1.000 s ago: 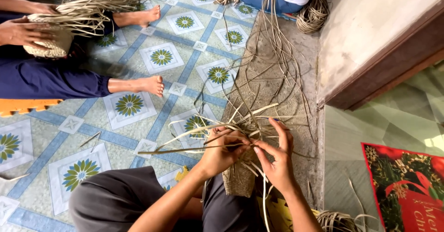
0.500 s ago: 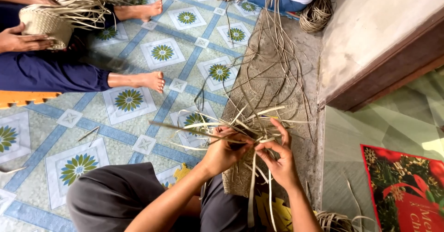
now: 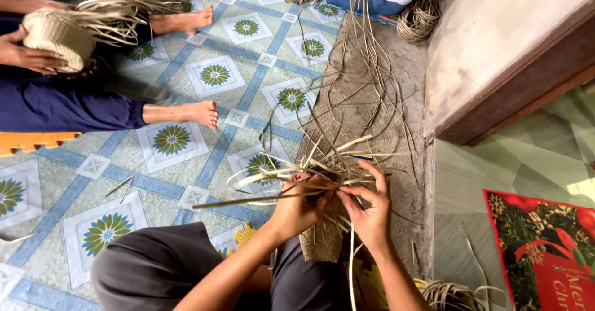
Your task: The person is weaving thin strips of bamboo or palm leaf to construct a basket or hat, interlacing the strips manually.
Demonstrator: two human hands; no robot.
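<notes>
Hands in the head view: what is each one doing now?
Left hand: closed on straw strips.
Right hand: pinching a strip of the woven piece.

The pale, dry straw strips [image 3: 297, 181] look matt and fibrous, as does the small tan woven-straw piece [image 3: 322, 243] they spring from. The blue-and-white flower-patterned floor tiles [image 3: 186, 144] have a smooth, faintly glossy glaze. Beside them, the grey concrete strip [image 3: 365, 106] is rough and dull; the dark grey trousers [image 3: 149, 274] are soft matt cloth
</notes>
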